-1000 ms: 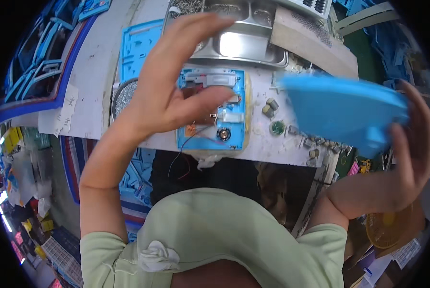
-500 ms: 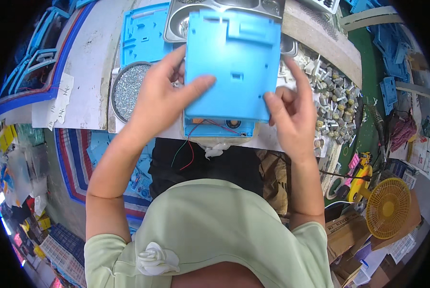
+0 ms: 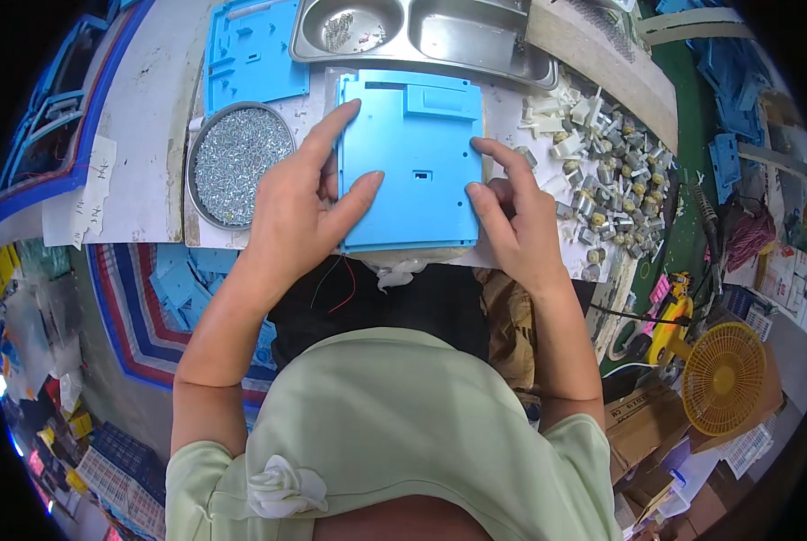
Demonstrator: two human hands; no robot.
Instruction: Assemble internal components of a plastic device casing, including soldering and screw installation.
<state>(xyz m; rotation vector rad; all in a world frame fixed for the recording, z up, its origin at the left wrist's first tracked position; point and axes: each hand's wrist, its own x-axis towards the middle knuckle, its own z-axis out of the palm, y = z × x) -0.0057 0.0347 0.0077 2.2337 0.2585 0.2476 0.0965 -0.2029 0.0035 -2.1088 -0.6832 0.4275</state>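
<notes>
A flat blue plastic panel (image 3: 408, 194), with a small slot and a raised rectangular part near its far edge, lies in front of me over the other blue half seen a moment ago. My left hand (image 3: 300, 203) grips its left edge, the thumb on top and the index finger along the far left side. Its right edge is held by my right hand (image 3: 516, 207), with thumb and index finger on the side. Thin red and dark wires (image 3: 347, 290) hang out beneath the near left edge. What lies inside is hidden.
A round bowl of small screws (image 3: 241, 167) stands left, with another blue panel (image 3: 257, 59) behind it. A steel compartment tray (image 3: 403, 50) sits at the back. Small motors (image 3: 615, 189) and white plastic parts (image 3: 561, 113) are heaped right. A yellow fan (image 3: 723, 379) stands lower right.
Both hands have lowered the raised blue panel toward me onto the wired half, which it now covers. The tray and screw bowl show more fully.
</notes>
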